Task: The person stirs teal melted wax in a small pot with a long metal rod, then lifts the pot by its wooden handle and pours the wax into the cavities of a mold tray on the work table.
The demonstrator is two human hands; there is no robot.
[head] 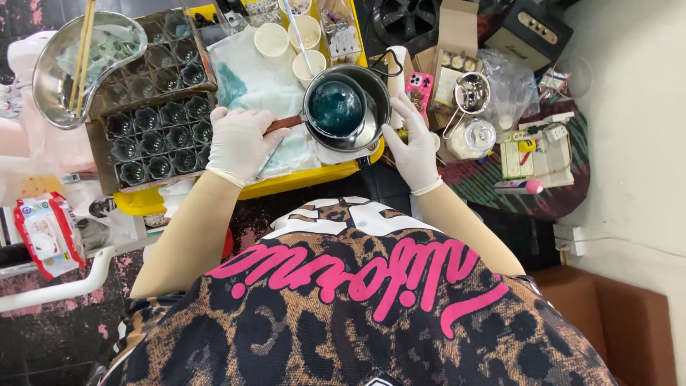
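Teal liquid fills the pot [346,107] on the yellow tray [300,179]. Left hand [239,143] (gloved) is closed around its wooden handle [282,124]; right hand [414,143], fingers spread, rests flat against the pot's side, beside a pink phone [419,87].

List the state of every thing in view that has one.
pot: upright, holds dark teal liquid
left hand: gloved, gripping the pot's wooden handle
right hand: gloved, open against the pot's rim
paper cups: upright
glass jars: upright, empty, in cardboard dividers
phone: lying flat
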